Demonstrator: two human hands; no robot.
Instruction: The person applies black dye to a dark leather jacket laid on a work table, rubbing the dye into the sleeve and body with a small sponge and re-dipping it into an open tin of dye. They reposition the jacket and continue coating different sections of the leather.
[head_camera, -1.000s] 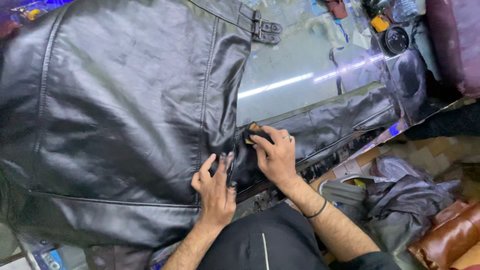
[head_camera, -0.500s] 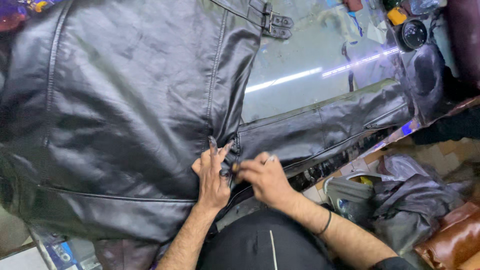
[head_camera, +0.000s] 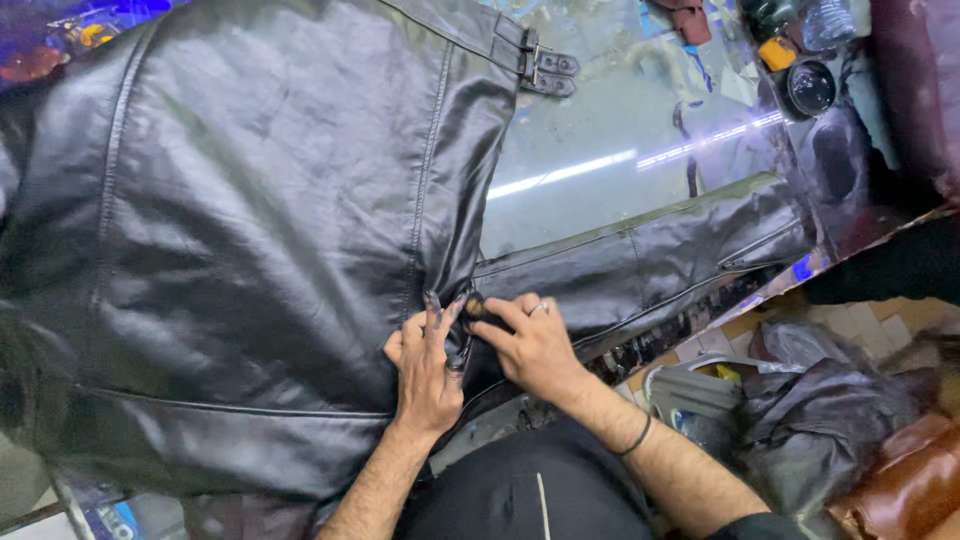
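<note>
We had the black leather jacket (head_camera: 260, 250) spread back-up on the glass table (head_camera: 620, 130), its sleeve (head_camera: 650, 260) running out to our right. Our left hand (head_camera: 428, 365) pressed flat with fingers spread on the leather at the armpit seam, and our right hand (head_camera: 532, 342) pinched a small dark pad (head_camera: 474, 307) (a dauber, perhaps) touching that seam, just beside the left fingertips (head_camera: 432, 300).

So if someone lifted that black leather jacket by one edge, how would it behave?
The jacket would probably drape and sag, since its surface lies creased and the sleeve lies limp. Its glossy surface suggests it could slide easily on the glass tabletop. It looks fairly heavy.
</note>
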